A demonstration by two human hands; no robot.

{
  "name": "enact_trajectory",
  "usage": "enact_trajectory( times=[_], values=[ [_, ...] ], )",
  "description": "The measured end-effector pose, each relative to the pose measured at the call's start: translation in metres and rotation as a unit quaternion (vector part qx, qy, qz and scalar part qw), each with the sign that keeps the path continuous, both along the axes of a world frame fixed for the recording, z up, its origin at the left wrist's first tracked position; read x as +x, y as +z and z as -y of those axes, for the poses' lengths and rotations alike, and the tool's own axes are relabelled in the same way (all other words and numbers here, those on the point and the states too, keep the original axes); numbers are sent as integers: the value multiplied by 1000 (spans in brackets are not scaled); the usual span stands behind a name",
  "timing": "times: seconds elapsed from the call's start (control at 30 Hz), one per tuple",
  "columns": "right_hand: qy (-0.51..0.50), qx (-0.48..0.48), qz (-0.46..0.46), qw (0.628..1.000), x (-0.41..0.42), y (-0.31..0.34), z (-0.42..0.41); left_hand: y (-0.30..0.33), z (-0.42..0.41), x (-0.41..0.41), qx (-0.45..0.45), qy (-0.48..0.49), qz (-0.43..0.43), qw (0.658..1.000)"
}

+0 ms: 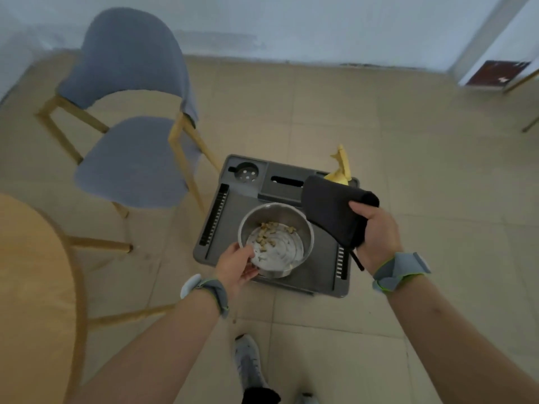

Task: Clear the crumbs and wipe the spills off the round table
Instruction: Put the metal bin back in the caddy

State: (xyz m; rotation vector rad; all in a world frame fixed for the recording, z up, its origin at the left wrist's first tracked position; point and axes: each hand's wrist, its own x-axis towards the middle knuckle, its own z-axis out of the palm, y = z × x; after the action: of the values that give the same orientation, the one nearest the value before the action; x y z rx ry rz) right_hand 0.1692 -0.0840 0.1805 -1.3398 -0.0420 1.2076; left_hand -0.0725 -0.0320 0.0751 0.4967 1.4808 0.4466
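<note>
My left hand (236,265) grips the near rim of a steel bowl (294,218) that holds several pale crumbs (268,233) and a white residue. The bowl is over a grey plastic tray (316,269) below me. My right hand (377,231) holds a folded black cloth (331,208) just right of the bowl, above the tray. The round wooden table (32,287) shows only as an edge at the far left, away from both hands.
A blue padded chair (131,158) with wooden legs stands left of the tray, beside the table. A yellow banana peel (341,167) lies at the tray's far right corner. Tiled floor spreads all around. My shoe (248,360) is at the bottom.
</note>
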Motion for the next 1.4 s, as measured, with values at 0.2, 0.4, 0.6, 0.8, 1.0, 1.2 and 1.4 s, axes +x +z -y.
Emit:
enact_trajectory(
  times=[0.2, 0.4, 0.6, 0.8, 1.0, 1.2, 1.4],
  values=[
    [-50, -19, 1, 999, 11, -31, -16, -29, -49, 11, -19, -32, -8, 999],
    [-81, -59, -4, 995, 14, -62, -25, -52, -74, 17, -31, -82, -37, 995],
    [-91, -78, -18, 993, 24, -83, -31, -66, -76, 31, -52, -109, -54, 991],
    [-85, -104, -24, 991, 38, -94, -35, -75, -76, 29, 21, -236, -199, 951],
    [-79, -115, -38, 990, 49, -98, -40, -60, -80, 39, 108, -396, -369, 834],
    [-72, -122, -41, 989, 64, -104, -38, -44, -98, 58, 106, -409, -431, 797],
    [-71, -135, -55, 987, 72, -111, -35, -37, -120, 96, 170, -411, -408, 798]
  ],
)
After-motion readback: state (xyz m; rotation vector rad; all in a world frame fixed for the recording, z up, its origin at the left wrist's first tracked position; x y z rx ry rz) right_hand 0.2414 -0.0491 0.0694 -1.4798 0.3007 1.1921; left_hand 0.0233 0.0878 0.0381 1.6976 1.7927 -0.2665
